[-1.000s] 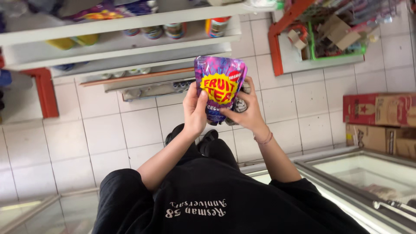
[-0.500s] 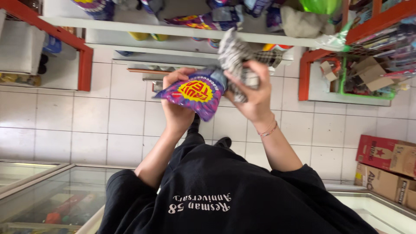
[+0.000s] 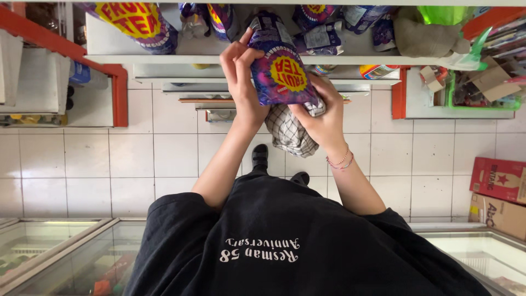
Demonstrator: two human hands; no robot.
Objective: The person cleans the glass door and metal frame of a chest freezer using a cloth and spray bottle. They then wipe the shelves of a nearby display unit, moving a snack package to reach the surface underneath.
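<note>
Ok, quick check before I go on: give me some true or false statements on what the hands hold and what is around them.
1. Both hands hold a purple bottle pack. True: the left hand and the right hand grip the purple pack.
2. The right hand also holds a checked cloth. True: the cloth hangs under it.
3. The pack rests on the floor. False: it is raised at the white shelf.
4. The right wrist is bare. False: it wears a bracelet.
5. The floor is wooden. False: it has white tiles.

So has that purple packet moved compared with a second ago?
Yes. The purple packet has gone up from over the floor tiles to the white shelf edge.
</note>
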